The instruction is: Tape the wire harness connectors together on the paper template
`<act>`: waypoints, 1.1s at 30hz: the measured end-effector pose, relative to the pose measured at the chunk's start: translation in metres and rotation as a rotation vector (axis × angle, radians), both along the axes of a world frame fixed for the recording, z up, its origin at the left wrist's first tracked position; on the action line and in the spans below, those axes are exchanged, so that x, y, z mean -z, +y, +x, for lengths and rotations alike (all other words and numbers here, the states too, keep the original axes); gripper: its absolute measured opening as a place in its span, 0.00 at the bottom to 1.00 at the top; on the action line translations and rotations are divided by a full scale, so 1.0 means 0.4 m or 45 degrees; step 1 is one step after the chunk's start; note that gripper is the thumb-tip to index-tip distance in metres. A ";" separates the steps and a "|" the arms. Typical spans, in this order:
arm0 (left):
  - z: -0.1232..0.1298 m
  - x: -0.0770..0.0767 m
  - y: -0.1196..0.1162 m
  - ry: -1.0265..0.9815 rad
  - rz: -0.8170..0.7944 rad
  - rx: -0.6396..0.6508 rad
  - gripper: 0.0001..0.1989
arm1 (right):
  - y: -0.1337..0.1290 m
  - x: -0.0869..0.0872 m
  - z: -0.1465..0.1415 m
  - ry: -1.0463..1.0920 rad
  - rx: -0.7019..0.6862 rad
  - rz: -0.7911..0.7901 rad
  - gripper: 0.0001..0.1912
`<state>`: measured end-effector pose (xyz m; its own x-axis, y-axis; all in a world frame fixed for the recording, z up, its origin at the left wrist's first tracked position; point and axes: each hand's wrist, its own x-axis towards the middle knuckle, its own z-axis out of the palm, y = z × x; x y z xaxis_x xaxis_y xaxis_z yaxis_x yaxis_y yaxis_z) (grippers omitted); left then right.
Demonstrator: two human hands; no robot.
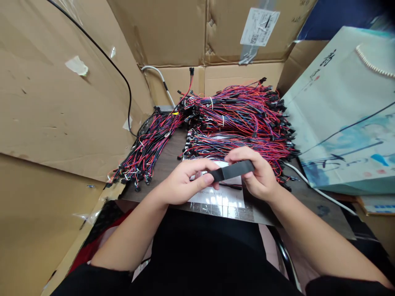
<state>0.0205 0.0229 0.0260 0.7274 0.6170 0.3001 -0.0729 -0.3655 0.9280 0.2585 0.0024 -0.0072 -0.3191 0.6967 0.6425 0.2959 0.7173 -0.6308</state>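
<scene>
A roll of black tape (238,169) is held edge-on above the table's front part. My right hand (261,176) is closed around the roll's right side, thumb below and fingers over the far side. My left hand (187,181) pinches the tape's left end between thumb and forefinger. Beneath both hands lies a printed sheet (216,200) under a clear cover, with a dark thin lead (233,186) on it. Just beyond the hands, a row of red, black and blue wire leads with black connectors (230,144) is spread across the table.
Tied wire bundles (237,107) are heaped at the back, and another wire pile (151,144) lies left on the table (171,153). Cardboard walls (173,33) enclose the back and left. A pale paper bag (342,119) stands right, beside a white cable (321,191).
</scene>
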 end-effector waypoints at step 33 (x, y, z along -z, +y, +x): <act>-0.059 0.038 -0.044 0.906 0.818 -0.750 0.14 | 0.024 -0.013 -0.115 -0.361 -0.311 -0.265 0.13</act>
